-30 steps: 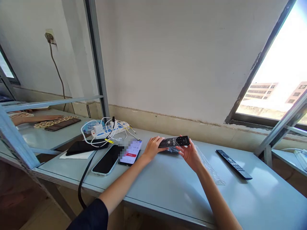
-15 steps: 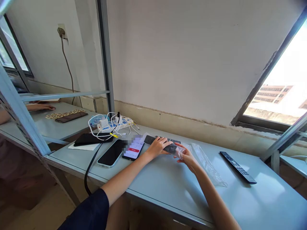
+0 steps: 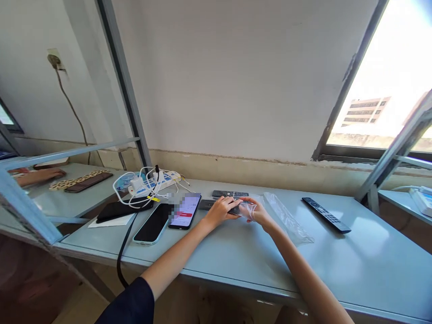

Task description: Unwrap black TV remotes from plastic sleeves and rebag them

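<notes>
A dark remote (image 3: 206,204) lies low over the desk, its right part inside a clear plastic sleeve (image 3: 247,210). My left hand (image 3: 222,210) wraps over the middle of this remote. My right hand (image 3: 257,211) pinches the sleeve at the remote's right end. Just behind my hands, a second dark remote (image 3: 230,194) rests on the desk. Another black remote (image 3: 326,214) lies farther right, buttons up. Between it and my right hand is an empty clear plastic sleeve (image 3: 286,218).
Two phones (image 3: 153,223) (image 3: 185,211) lie left of my hands. Beyond them are a black pouch (image 3: 124,210), a power strip (image 3: 165,181) with tangled white cables, and a bed-frame post (image 3: 124,85). Another person's hand (image 3: 42,176) rests on the neighbouring desk.
The view has turned to the right. The sleeved remote has come down closer to the desk, and both hands have lowered with it.
</notes>
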